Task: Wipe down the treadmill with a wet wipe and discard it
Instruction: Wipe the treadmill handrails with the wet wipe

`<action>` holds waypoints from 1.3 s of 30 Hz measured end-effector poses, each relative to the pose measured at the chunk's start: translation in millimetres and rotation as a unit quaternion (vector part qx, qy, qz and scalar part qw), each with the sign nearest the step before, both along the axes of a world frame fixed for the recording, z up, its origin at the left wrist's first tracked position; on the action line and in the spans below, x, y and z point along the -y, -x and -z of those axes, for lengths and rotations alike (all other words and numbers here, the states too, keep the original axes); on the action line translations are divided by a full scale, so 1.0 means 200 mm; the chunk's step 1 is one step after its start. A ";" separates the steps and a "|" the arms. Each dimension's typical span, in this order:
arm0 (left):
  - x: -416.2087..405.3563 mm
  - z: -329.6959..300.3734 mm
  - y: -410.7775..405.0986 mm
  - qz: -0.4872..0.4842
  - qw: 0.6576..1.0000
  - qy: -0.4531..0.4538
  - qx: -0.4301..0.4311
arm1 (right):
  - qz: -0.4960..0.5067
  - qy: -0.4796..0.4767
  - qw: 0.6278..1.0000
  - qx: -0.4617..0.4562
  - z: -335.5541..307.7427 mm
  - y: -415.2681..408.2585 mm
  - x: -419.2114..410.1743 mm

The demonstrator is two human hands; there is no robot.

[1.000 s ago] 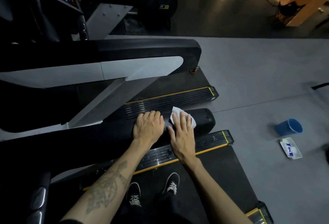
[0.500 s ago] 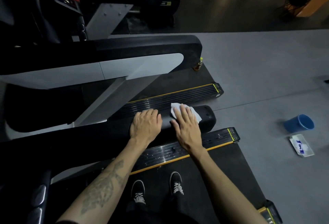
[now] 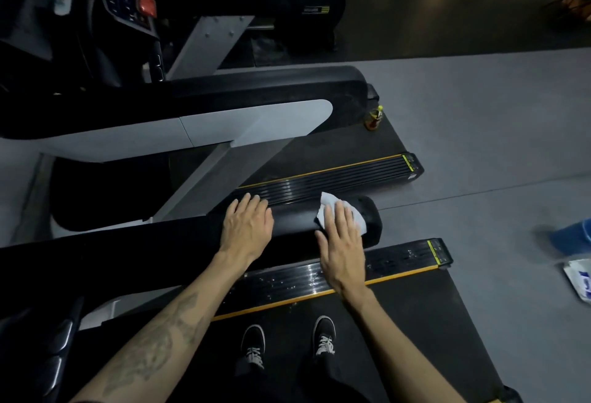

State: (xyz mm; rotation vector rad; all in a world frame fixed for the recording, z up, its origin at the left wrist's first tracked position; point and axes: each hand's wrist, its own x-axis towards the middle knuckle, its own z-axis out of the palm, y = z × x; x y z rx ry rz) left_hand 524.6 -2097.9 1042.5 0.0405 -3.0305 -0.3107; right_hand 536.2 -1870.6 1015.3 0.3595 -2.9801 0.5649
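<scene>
We are mid-wipe on the treadmill's black handrail (image 3: 297,220). Our right hand (image 3: 343,242) lies flat, fingers straight, pressing the wet wipe (image 3: 329,206) onto the rail near its rounded right end. Our left hand (image 3: 248,226) rests open on the rail, just left of it. Next, we judge, the wipe must sweep over the end cap, then go to the blue bin (image 3: 572,238) on the floor, far right.

The grey floor (image 3: 479,146) to the right of the handrail (image 3: 160,242) lies open, with a blue cup (image 3: 572,238) and wipes packet (image 3: 579,278) at its far right edge. To the left, the neighbouring treadmill's rail (image 3: 224,105) stands close, leaving a narrow gap. A bottle (image 3: 372,119) stands on its belt.
</scene>
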 end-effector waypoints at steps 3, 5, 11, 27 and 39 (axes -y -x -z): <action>-0.08 0.00 -0.01 -0.019 1.000 0.008 -0.002 | -0.020 -0.007 1.000 -0.012 0.02 -0.01 0.07; -0.14 0.00 -0.02 -0.010 1.000 0.008 -0.008 | -0.080 -0.025 0.996 -0.025 -0.01 0.07 0.03; -0.29 -0.01 0.06 -0.018 1.000 -0.007 -0.010 | -0.016 0.004 1.000 -0.018 0.04 0.05 -0.09; -0.47 0.04 0.18 -0.077 0.996 0.027 0.020 | -0.132 -0.023 0.991 -0.012 0.03 0.23 -0.26; -0.48 0.02 0.16 -0.069 0.996 0.030 -0.041 | -0.135 -0.026 0.991 0.003 0.00 0.26 -0.21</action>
